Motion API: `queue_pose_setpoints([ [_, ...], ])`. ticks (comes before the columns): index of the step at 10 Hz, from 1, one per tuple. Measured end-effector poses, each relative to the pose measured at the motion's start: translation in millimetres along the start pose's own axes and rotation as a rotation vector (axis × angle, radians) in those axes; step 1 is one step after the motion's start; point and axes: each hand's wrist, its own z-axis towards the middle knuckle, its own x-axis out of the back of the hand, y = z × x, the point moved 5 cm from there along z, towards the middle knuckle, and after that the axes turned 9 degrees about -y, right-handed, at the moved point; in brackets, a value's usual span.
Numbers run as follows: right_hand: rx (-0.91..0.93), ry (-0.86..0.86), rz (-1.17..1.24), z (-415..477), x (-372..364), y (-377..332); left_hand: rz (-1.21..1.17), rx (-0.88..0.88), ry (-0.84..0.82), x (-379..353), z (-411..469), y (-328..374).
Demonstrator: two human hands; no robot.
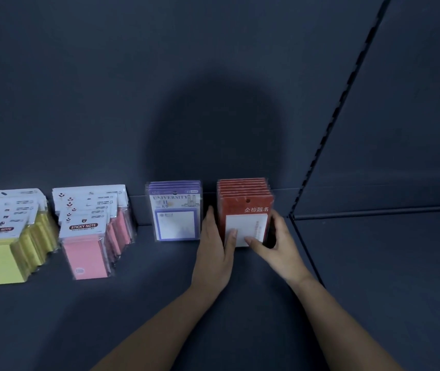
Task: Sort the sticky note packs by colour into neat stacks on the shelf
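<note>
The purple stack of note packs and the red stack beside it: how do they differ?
The purple-bordered stack of sticky note packs shows fewer packs than the red stack of sticky note packs. The purple front reads UNIVERSITY; the red front bears Chinese characters. The left hand presses and the right hand grips the red stack, while no hand holds the purple one. Both stand on edge on the dark shelf.

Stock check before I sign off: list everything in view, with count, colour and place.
yellow packs: one row, yellow, shelf far left
pink packs: one row, pink, beside yellow
purple packs: one row, purple, centre
red packs: one row, red, between the hands
shelf: one, dark grey, beneath all
slotted rail: one, dark, upper right
left hand: one, flat against red packs' left side
right hand: one, curled round red packs' right side
</note>
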Motion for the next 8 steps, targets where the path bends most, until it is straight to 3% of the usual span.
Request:
queue_pose_setpoints([
  [6, 0.096, -0.001, -0.086, 3.9, -3.1, 0.6, 0.128, 0.013, -0.031, 1.0, -3.7, -0.5],
  [8, 0.057, 0.057, -0.083, -8.8, -3.7, -1.1, 0.039, 0.009, -0.02, 7.6, -28.7, 3.4],
])
